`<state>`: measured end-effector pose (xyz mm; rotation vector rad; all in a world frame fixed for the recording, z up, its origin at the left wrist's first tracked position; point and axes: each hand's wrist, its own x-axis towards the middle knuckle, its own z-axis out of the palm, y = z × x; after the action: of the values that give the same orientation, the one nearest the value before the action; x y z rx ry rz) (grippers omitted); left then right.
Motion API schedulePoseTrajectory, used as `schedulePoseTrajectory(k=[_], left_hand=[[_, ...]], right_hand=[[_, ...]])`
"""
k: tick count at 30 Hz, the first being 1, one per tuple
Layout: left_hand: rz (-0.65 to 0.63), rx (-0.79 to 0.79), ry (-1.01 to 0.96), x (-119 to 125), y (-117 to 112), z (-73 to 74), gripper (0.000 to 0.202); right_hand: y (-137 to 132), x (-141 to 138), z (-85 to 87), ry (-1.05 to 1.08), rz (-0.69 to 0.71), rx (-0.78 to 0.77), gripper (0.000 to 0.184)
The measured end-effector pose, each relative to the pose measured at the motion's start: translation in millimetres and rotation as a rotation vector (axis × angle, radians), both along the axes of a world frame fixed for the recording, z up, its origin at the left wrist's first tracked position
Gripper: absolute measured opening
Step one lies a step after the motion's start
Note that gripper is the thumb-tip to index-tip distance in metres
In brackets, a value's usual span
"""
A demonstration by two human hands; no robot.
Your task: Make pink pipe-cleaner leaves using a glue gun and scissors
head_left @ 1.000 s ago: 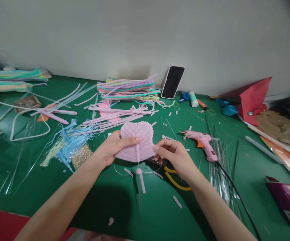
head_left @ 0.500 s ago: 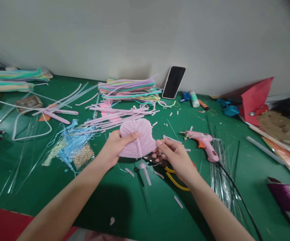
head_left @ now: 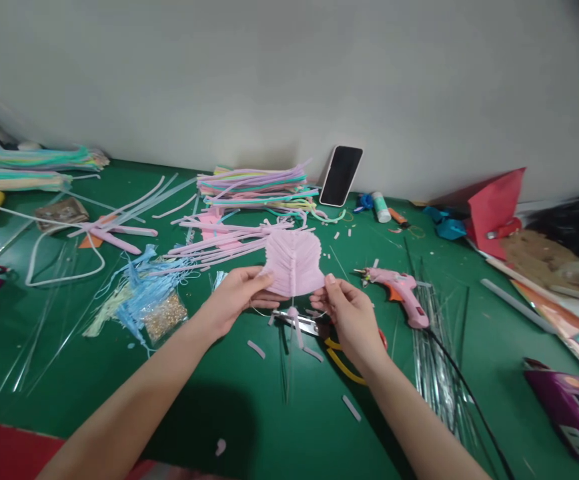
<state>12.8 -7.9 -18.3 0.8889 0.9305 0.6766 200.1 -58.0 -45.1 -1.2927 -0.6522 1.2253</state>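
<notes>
Both of my hands hold up a pink heart-shaped piece point(head_left: 293, 262) made of pipe cleaners, above the green table point(head_left: 119, 373). My left hand point(head_left: 237, 297) pinches its lower left edge. My right hand point(head_left: 348, 313) pinches its lower right edge between thumb and fingers. A short pink stem with a small knob point(head_left: 294, 321) hangs down from the piece's bottom. Under my hands lie pliers point(head_left: 342, 350) with yellow and red handles.
A pink glue gun point(head_left: 399, 290) with a black cord lies right of my hands, beside a bundle of clear thin rods point(head_left: 434, 360). Stacked coloured pipe cleaners point(head_left: 257, 187), a phone point(head_left: 340, 176) leaning on the wall, blue tassels point(head_left: 139, 287), red paper point(head_left: 494, 207) and a purple device point(head_left: 569, 407) surround them.
Both hands lifted the pink piece up and away, tilting it so its flat face shows. My fingers shifted to its lower edges. The view moved slightly.
</notes>
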Motion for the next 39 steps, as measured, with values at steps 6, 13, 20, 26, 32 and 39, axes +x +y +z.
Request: schedulePoseTrajectory(k=[6,13,20,26,32,39], left_hand=[[0.021,0.036,-0.043,-1.2,1.8,-3.3,0.031],[0.074,0.004,-0.092,0.0,0.4,0.1,0.048],[0.085,-0.055,-0.132,-1.5,2.7,-0.3,0.063],[0.084,-0.036,-0.149,-1.3,2.8,-0.2,0.062],[0.093,-0.001,-0.15,-1.7,2.7,-0.5,0.056],[0.122,0.025,-0.132,0.0,2.6,-0.6,0.048]], right_hand=[[-1.7,-0.6,3.7,0.098,0.066,-0.01,0.036],[-4.5,0.8,3.8,0.006,0.083,0.042,0.03],[-4.7,1.7,3.6,0.042,0.091,0.053,0.029],[-5.3,0.0,5.0,0.06,0.091,0.042,0.028],[-5.2,0.6,2.8,0.058,0.091,0.041,0.03],[-5.9,-0.9,3.6,0.123,0.109,0.03,0.027]])
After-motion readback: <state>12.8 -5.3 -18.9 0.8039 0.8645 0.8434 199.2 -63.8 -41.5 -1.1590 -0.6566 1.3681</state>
